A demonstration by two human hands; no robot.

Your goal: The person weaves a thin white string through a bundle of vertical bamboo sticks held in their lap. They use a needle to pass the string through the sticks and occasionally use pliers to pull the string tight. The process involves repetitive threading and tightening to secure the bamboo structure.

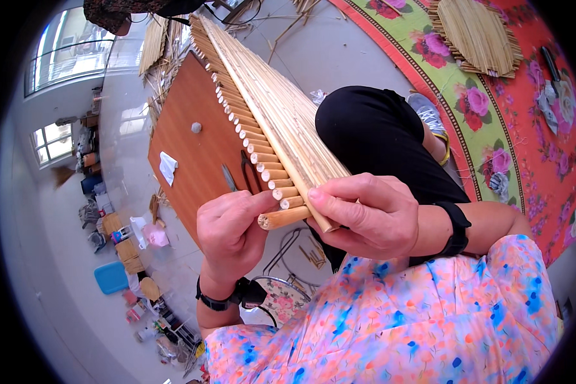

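A long panel of pale reed stalks stretches from my hands toward the far left, widest near me. Along its left side runs a row of short reed pieces, their cut ends facing left. My right hand is closed on the panel's near end, thumb on top over the long edge stalk. My left hand is curled beside the nearest short pieces, its index finger against their cut ends. Whatever its other fingers hold is hidden. The nearest short reed sticks out farther than the others, at an angle.
Left of the panel, a brown board bears a dark-handled tool, a pointed blade, white paper and a small grey lump. A round reed piece lies on the flowered mat at right. My bent knee is beside the panel.
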